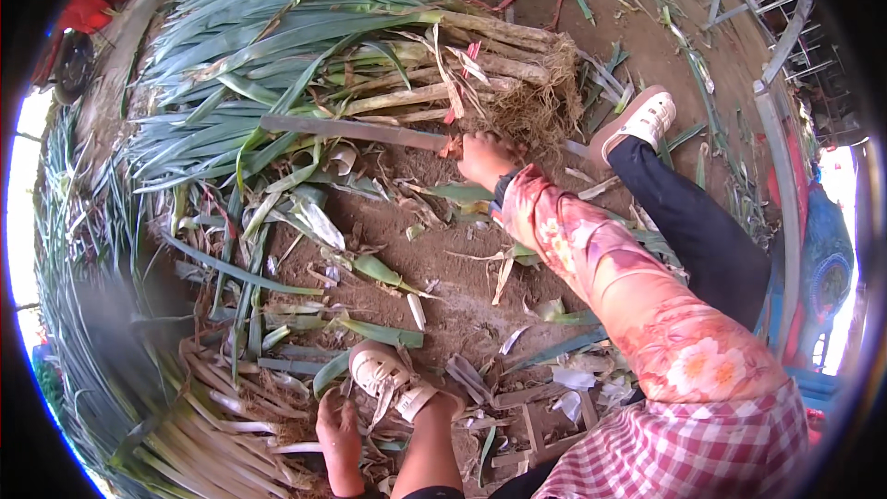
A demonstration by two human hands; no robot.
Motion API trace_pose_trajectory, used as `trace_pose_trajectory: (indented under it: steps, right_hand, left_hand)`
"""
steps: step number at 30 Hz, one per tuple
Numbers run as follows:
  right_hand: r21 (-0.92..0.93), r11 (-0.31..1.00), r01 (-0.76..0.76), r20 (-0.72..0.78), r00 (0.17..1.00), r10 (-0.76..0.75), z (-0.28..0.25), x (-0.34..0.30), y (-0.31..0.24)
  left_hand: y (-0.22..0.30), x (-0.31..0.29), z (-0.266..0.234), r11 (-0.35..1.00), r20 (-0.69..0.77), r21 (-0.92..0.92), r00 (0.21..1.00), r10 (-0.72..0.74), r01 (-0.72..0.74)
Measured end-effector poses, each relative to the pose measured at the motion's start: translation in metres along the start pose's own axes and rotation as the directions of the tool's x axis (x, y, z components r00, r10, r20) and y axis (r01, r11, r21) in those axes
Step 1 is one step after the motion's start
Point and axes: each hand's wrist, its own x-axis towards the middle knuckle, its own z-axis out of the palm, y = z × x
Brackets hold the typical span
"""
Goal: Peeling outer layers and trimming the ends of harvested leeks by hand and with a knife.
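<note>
My right hand is closed around the handle end of a long flat knife, its blade pointing left. The hand is beside the shaggy roots of a large bundle of leeks, and the blade lies across the view along the bundle's near side. A strip of red tie shows around the stalks. Low in the view, my left hand is beside my shoe, fingers drawn together near a green leaf end. Whatever it grips is too small to make out.
More leeks with pale stalks lie at the lower left. Trimmed leaves and peelings litter the soil. My other shoe is planted at the right, near a metal frame. Wooden slats lie near my knee.
</note>
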Motion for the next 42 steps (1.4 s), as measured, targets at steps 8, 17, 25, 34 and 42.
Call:
trace_pose_trajectory:
  steps: [8,17,25,34,42]
  right_hand:
    - [0.425,0.865,0.266,0.570,0.664,-0.484,-0.016,-0.127,0.016]
    - [0.325,0.855,0.404,0.312,0.808,-0.500,-0.053,-0.011,-0.014]
    - [-0.410,0.867,0.282,0.329,0.933,-0.148,-0.047,0.051,-0.011]
    - [0.394,0.860,0.323,0.439,0.756,-0.485,-0.022,-0.080,0.006]
    - [0.794,0.589,-0.149,0.591,0.414,-0.693,-0.107,-0.202,-0.010]
  left_hand:
    - [0.003,0.003,0.041,0.979,0.159,-0.176,0.984,-0.077,0.105]
    - [0.008,0.013,0.053,0.932,0.163,-0.315,0.978,-0.132,0.178]
    - [0.004,0.012,0.052,0.860,0.183,-0.442,0.964,-0.191,0.254]
    - [0.008,0.010,0.057,0.734,0.168,-0.614,0.957,-0.238,0.290]
    - [0.018,0.012,0.061,0.760,0.200,-0.614,0.973,-0.111,0.213]
